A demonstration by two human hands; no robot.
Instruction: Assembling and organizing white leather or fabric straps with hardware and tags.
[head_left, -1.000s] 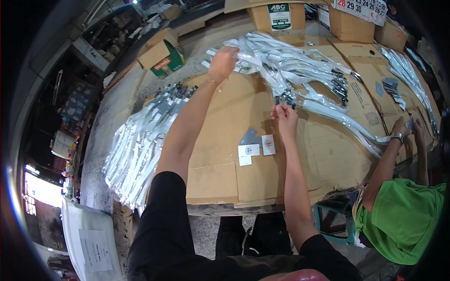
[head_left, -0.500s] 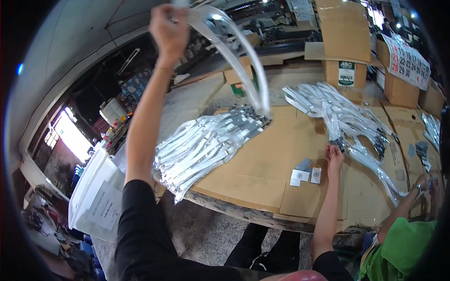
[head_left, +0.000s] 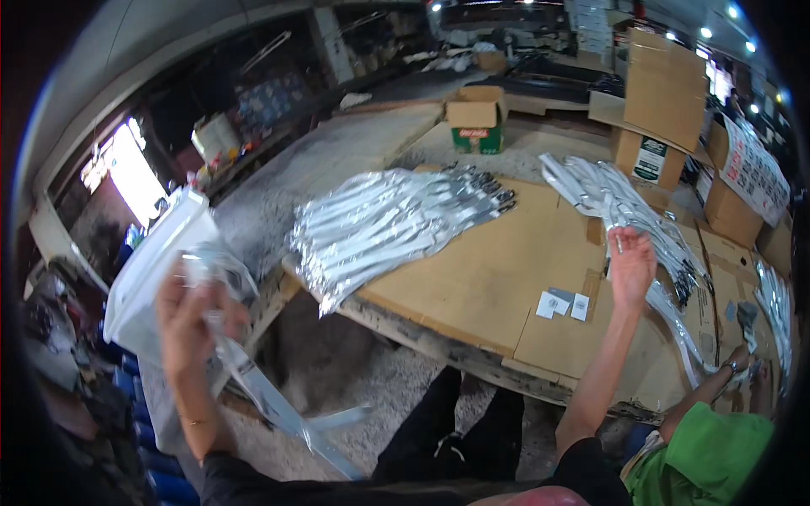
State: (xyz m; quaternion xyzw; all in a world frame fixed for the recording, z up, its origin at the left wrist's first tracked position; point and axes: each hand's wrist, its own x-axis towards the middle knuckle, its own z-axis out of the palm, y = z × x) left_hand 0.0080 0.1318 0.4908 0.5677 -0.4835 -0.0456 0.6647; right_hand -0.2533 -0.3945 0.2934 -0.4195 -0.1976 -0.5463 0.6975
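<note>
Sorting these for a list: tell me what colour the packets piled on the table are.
Shiny silver packets, clearest in the head view.

A long clear plastic sleeve point(head_left: 253, 379), silvery and crinkled, hung slanting from the left hand point(head_left: 190, 325), off the surface's left edge. A pile of matching sleeves point(head_left: 650, 228) lay beside the open right hand point(head_left: 631, 266).

Cardboard-covered table point(head_left: 472, 278), silver packet pile point(head_left: 388, 223), second packet heap point(head_left: 629, 211), small white cards point(head_left: 564, 304), cardboard boxes point(head_left: 474, 116)
</note>
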